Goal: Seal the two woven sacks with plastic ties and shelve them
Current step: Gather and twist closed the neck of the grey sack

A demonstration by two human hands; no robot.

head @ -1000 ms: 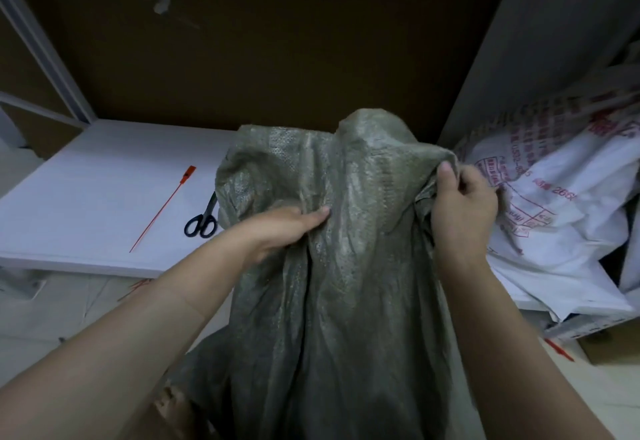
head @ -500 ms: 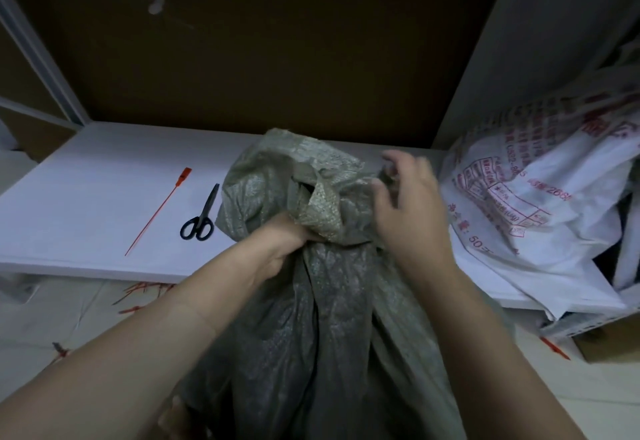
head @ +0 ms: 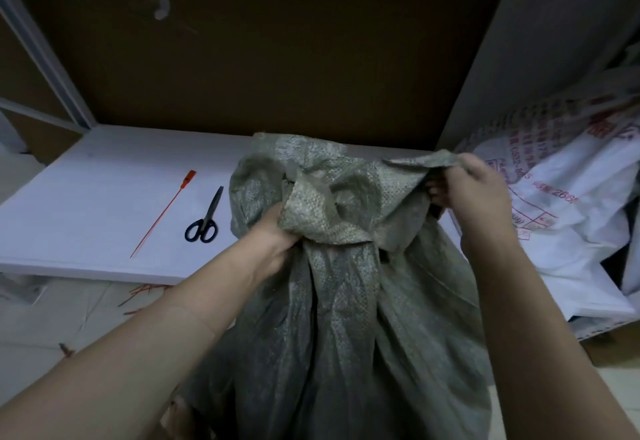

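Note:
A grey-green woven sack stands in front of me, its top bunched into a neck. My left hand grips that gathered neck from the left. My right hand pinches a loose flap of the sack's mouth and holds it out to the right. A red plastic tie lies flat on the white shelf, left of the sack. A white woven sack with red print lies on the shelf at the right.
Black scissors lie on the shelf between the red tie and the grey sack. Several red tie offcuts are scattered on the floor under the shelf edge. A brown board backs the shelf, with a metal upright at the far left.
My left hand closed round the gathered sack neck. My right hand went from the bunched top out to the right, pulling a flap of the mouth with it.

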